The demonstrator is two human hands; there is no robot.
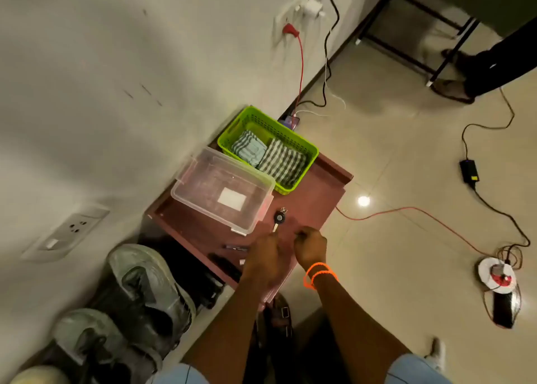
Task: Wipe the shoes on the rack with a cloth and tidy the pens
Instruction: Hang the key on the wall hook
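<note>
Both my hands hover over the front of the maroon rack top (308, 197). My left hand (263, 257) shows only its back; its fingers are hidden. My right hand (310, 245), with orange bands at the wrist, has curled fingers that pinch a small dark thing, seemingly a pen. Dark pens (236, 248) lie on the rack top left of my left hand. Folded checked cloths (283, 160) sit in a green basket (306, 146). Grey shoes (139, 282) stand on the rack's lower level at the left, blurred.
A clear plastic box (200, 177) stands on the rack top beside the basket, with a key (279, 219) in front of it. A brown sandal (280, 315) lies below the rack. Cables, a charger (469, 171) and a cable reel (498, 273) lie on the tiled floor to the right.
</note>
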